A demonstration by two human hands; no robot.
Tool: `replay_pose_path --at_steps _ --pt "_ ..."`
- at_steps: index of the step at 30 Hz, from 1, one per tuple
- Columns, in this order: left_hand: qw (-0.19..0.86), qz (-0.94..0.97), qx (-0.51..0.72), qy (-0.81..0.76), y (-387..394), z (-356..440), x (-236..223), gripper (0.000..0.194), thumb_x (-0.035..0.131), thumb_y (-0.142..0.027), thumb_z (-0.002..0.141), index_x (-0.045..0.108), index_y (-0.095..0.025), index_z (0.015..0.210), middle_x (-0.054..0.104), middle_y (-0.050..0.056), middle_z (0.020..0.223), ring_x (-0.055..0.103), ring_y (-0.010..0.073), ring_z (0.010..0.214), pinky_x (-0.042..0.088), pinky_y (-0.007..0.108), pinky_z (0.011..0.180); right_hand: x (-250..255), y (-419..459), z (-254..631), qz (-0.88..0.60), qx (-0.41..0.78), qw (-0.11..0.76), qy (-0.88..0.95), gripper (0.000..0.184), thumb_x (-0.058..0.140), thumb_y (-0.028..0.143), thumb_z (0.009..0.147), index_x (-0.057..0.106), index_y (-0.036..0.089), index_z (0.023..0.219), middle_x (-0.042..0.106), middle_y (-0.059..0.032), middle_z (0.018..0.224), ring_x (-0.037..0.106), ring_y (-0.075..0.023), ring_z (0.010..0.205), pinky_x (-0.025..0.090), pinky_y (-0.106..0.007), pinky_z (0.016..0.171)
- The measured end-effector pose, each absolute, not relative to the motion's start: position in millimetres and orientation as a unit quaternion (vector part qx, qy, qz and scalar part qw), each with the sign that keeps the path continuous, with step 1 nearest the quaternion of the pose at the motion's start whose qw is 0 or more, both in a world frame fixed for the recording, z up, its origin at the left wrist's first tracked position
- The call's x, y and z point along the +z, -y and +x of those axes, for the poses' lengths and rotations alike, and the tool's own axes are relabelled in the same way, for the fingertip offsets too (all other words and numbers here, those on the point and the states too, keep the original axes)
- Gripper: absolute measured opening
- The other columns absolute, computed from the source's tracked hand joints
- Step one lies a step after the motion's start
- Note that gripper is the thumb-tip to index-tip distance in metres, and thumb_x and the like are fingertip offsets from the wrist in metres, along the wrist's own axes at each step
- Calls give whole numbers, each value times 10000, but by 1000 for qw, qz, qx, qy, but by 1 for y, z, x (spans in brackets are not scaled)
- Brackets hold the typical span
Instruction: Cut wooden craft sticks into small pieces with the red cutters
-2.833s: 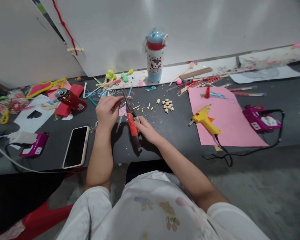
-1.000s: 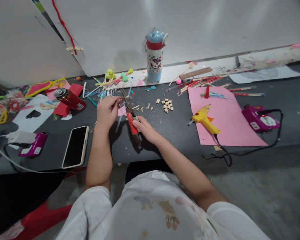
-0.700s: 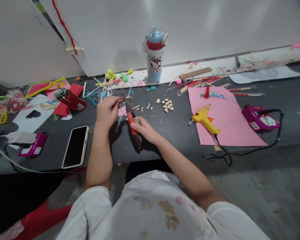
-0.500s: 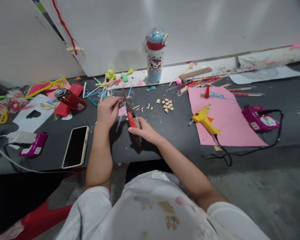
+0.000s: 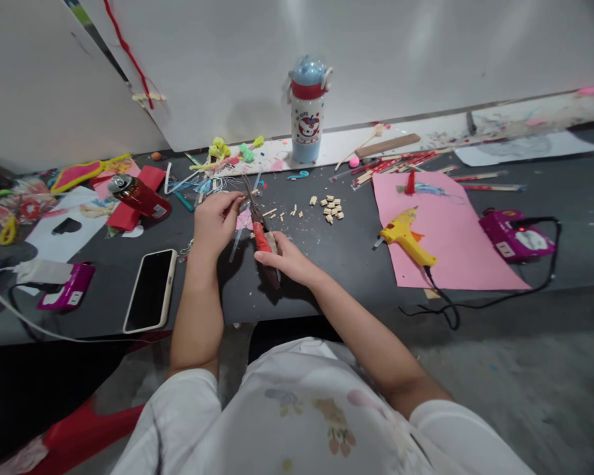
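Observation:
My right hand (image 5: 290, 258) is wrapped around the red and grey handles of a pair of dark-bladed scissors (image 5: 259, 232), whose blades point away from me. Close to the blades, my left hand (image 5: 216, 221) is closed in a pinch; whatever lies between its fingertips is too small to make out. Just right of the blades lie thin wooden slivers (image 5: 272, 214). Beyond them is a loose group of short pale wooden pieces (image 5: 332, 208). A clear plastic strip (image 5: 236, 244) and a bit of pink paper (image 5: 244, 219) lie between my hands.
A bottle (image 5: 307, 112) stands at the back. To the right, a yellow glue gun (image 5: 408, 237) rests on pink paper (image 5: 455, 264), its cord running to a purple power block (image 5: 517, 236). A phone (image 5: 151, 290), a tilted red can (image 5: 141, 198) and craft scraps lie left.
Both hands and the scissors stay almost in place, with only a very slight shift. Everything else on the table is unmoved.

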State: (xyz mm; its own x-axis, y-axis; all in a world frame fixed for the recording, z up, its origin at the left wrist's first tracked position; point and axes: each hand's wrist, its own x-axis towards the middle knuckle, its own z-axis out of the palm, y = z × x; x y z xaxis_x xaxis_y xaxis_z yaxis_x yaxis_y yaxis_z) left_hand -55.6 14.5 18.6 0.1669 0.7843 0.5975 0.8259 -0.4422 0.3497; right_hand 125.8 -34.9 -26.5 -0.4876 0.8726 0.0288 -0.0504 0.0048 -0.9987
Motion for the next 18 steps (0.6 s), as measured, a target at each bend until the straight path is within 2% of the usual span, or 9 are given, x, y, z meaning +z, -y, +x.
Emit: replay_pose_path --at_steps 18 --pt "19 -759 -378 530 -14 -57 19 338 426 -433 931 681 -213 960 708 60 920 642 180 873 462 300 800 -23 38 127 -331 622 385 596 380 620 530 755 432 205 816 442 36 713 433 -119 664 377 -274 653"
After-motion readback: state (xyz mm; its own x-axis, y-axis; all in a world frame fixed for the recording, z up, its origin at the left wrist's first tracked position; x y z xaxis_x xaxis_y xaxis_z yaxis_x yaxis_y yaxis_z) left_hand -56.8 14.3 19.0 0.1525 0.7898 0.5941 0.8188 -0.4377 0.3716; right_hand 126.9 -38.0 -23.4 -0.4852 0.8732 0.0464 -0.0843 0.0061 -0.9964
